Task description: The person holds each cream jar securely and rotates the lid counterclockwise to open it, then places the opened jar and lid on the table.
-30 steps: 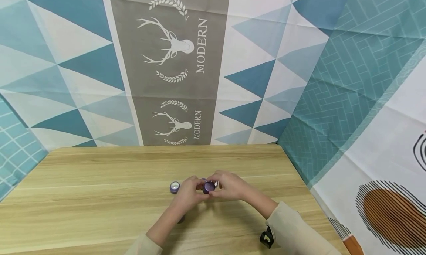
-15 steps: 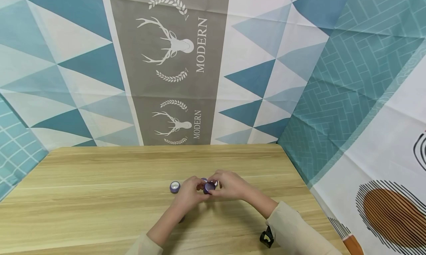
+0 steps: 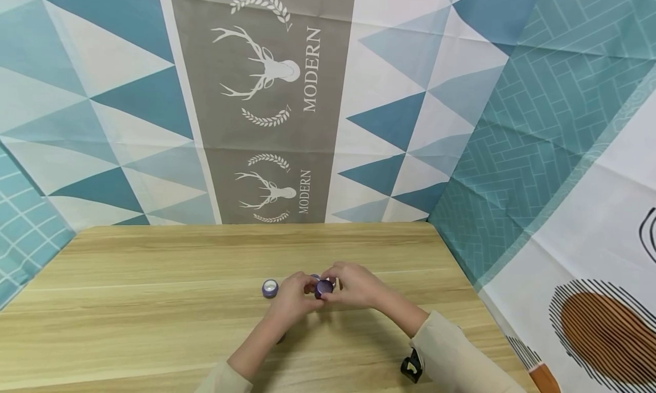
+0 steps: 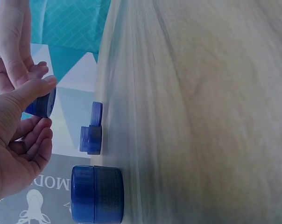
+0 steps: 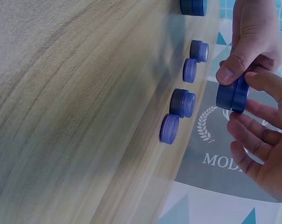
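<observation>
Both hands meet over the middle of the wooden table (image 3: 154,302). Between them is a small purple jar (image 3: 323,289) with its lid on, held a little above the tabletop. My left hand (image 3: 306,294) pinches the jar (image 4: 40,103) with thumb and fingers. My right hand (image 3: 334,283) grips the lid end of the jar (image 5: 232,95) from the other side. An open purple jar (image 3: 270,288) stands just left of the hands.
In the right wrist view, two open jars (image 5: 182,102) (image 5: 199,50) and two loose lids (image 5: 169,129) (image 5: 189,70) lie on the table, beside a closed jar (image 5: 193,6). A closed jar (image 4: 96,193) sits by my left hand. Patterned cloth walls enclose the table.
</observation>
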Available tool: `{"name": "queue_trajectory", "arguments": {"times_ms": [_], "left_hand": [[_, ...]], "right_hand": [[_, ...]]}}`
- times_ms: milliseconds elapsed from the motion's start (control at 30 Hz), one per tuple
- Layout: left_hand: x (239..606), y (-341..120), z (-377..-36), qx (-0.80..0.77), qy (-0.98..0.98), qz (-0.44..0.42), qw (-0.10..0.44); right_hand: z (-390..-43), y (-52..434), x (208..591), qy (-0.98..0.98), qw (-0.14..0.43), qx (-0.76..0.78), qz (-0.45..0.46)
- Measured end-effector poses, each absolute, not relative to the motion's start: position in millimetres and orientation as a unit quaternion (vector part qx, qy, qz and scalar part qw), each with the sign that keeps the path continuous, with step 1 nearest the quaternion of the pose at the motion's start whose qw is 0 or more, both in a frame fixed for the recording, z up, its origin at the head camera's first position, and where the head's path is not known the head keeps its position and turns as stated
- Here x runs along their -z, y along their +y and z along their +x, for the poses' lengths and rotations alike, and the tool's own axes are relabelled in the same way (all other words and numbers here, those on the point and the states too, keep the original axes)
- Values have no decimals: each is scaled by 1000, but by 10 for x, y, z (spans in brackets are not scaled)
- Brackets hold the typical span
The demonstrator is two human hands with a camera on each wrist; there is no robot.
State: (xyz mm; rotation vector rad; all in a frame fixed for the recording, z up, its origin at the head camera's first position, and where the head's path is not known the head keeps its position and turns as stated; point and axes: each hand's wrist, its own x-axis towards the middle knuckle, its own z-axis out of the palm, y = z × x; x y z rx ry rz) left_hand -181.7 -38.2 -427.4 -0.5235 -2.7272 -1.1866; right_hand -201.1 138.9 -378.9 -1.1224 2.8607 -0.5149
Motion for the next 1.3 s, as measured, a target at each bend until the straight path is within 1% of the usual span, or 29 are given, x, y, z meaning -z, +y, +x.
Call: {"name": "queue_trajectory", "arguments": {"times_ms": [200, 367, 533, 700, 933, 1033, 1133, 1300], "left_hand": [[4270, -383, -1812, 392, -902, -174, 57], [4263, -376, -1821, 393, -900, -178, 67], [4250, -372, -1823, 399, -899, -173, 56], [4234, -375, -1817, 398, -899, -174, 50], [4228, -378, -1815, 392, -901, -177, 57], [4223, -378, -1820, 389, -902, -174, 64], [4215, -378, -1818, 394, -903, -164, 57], [4204, -380, -1811, 396, -901, -166, 54]], "right_hand": [[-2017, 1397, 3798, 912, 32, 165, -375], [-2008, 1401, 3806, 919, 19, 173, -353], [-1999, 1397, 3799, 923, 11, 180, -341], [-1999, 1401, 3796, 917, 14, 179, -356], [-2006, 1409, 3804, 915, 27, 175, -362], [-2004, 1407, 3796, 920, 22, 180, -348], [-2006, 1402, 3790, 923, 13, 186, -336], [-2019, 1390, 3784, 919, 3, 178, -351]]}}
